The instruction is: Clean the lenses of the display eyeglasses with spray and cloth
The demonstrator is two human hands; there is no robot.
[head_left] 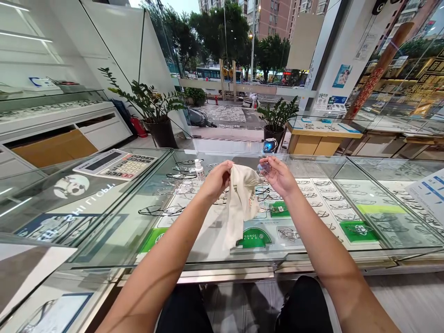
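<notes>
Both my arms reach out over a glass display counter point(312, 256). My left hand point(215, 179) is closed, pinching the top of a cream cleaning cloth point(239, 203) that hangs down from it. My right hand point(280, 175) is closed on a clear pair of glasses point(263, 169), held by the lens right beside the cloth's upper edge. Both hands hover above the counter, a hand's width apart. A small white spray bottle point(199, 169) stands on the glass just left of my left hand.
Several pairs of glasses point(161, 210) lie on the glass to the left. A calculator point(116, 164) sits on the left counter. Under the glass are rows of frames and green signs point(255, 237). Potted plants point(157, 108) stand by the window. A blue leaflet point(428, 194) lies at right.
</notes>
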